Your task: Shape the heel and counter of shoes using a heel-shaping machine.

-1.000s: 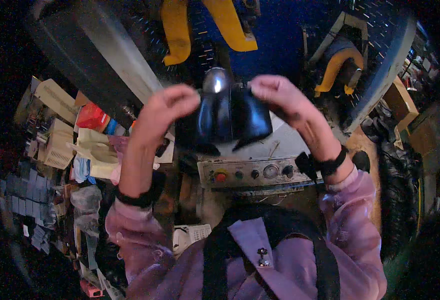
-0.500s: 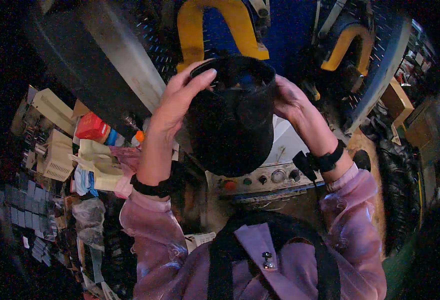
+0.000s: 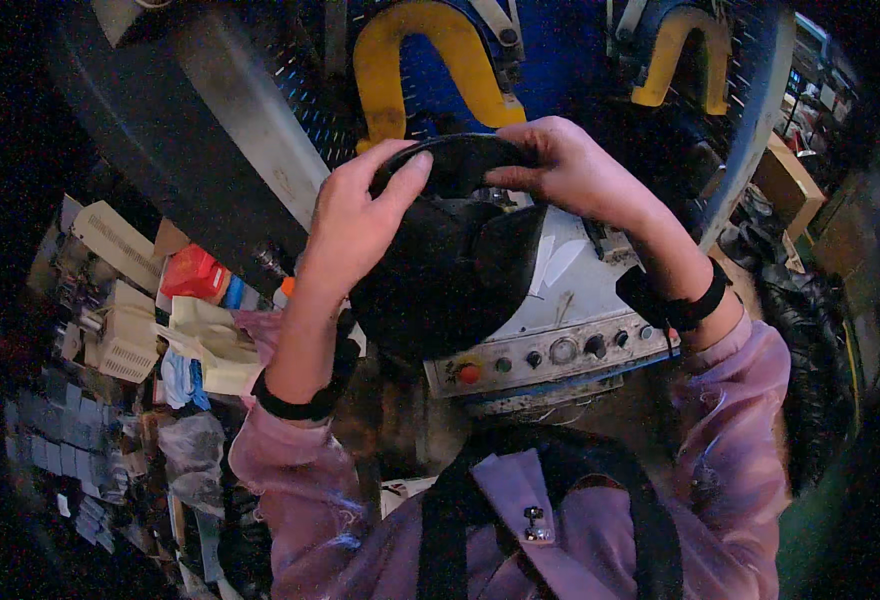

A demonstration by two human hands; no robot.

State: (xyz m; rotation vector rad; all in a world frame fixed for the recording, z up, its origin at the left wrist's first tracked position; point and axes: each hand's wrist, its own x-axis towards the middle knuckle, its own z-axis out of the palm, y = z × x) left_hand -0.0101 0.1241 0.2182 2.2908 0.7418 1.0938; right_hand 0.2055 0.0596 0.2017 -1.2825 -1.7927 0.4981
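I hold a black shoe upper (image 3: 450,270) up in front of me with both hands. My left hand (image 3: 355,225) grips its left side, thumb on the rim of the opening. My right hand (image 3: 565,165) grips the top right edge of the same rim. The piece hangs over a grey machine control panel (image 3: 550,355) with a red button and several knobs. Black bands sit on both wrists, and pink sleeves cover my forearms.
Two yellow curved machine arms (image 3: 410,60) on a blue body stand behind my hands. Cream and red boxes (image 3: 195,275) and loose parts crowd the shelf at left. Black material piles (image 3: 810,330) at right, with cardboard boxes (image 3: 785,180) beyond.
Both hands have turned and lowered the black upper slightly, so its opening rim now faces up between my hands. The view has shifted closer to the machine.
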